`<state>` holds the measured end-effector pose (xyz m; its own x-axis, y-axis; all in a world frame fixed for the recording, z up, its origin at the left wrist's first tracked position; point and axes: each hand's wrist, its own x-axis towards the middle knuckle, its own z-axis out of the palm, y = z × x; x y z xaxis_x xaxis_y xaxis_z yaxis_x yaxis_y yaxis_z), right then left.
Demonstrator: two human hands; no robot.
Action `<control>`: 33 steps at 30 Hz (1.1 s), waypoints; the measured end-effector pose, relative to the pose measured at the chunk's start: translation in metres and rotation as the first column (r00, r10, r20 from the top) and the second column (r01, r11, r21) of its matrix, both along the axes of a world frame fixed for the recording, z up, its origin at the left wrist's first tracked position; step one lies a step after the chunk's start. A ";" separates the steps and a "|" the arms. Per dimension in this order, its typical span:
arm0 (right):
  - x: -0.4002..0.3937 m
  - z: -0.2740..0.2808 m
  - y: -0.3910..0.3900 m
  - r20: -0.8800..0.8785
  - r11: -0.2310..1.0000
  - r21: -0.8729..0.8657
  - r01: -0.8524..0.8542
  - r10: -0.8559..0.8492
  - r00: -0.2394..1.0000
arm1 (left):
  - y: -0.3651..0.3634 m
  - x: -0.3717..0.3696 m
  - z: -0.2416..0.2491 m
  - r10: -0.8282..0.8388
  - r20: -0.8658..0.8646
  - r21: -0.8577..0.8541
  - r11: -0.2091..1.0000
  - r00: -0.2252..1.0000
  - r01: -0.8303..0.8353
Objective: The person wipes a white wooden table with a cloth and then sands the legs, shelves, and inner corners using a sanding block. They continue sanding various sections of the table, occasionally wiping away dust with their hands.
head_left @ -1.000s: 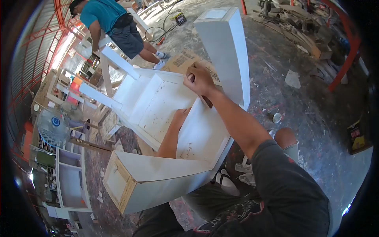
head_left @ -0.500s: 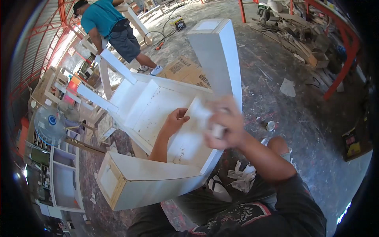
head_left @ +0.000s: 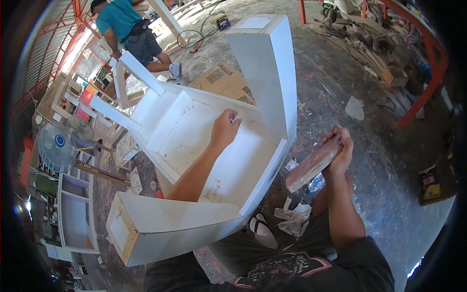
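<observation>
A white-painted wooden furniture frame point(head_left: 260, 82) with splayed legs lies in front of me, its shallow inside facing up. Over its inner cross panel is my left hand point(head_left: 225, 127), fingers curled together; whether anything is between them is hidden. My right hand point(head_left: 340, 151) grips a long sanding block point(head_left: 314, 164) with a reddish-brown face, held off the right side of the frame. Small brown specks dot the white inner surface.
Beyond the frame a person in a teal shirt point(head_left: 119, 22) bends over other wooden parts. Cardboard point(head_left: 224, 82) lies on the floor behind it. A fan point(head_left: 58, 146) stands at left, a slipper point(head_left: 263, 232) and crumpled paper point(head_left: 294, 216) near my legs, scrap wood point(head_left: 369, 63) at upper right.
My right hand has moved from over the frame out to the right, and the block now shows clearly. My left hand has shifted slightly up. The other person's legs have moved left.
</observation>
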<state>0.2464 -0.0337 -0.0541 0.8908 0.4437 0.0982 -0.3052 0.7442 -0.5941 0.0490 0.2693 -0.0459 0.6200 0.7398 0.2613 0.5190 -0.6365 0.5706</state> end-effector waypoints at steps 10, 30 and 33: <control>-0.003 -0.004 0.006 0.145 0.996 -0.088 0.019 -0.006 0.989 | -0.001 0.041 -0.004 0.036 -0.165 0.492 0.869 0.986 0.051; -0.002 -0.008 0.009 0.219 0.995 -0.087 0.041 -0.021 0.975 | -0.008 -0.003 0.011 0.066 -0.220 0.167 0.986 0.973 -0.029; 0.004 -0.010 0.001 0.222 0.992 -0.119 0.040 -0.013 0.975 | -0.017 -0.019 0.013 0.090 -0.263 0.193 0.980 0.961 -0.039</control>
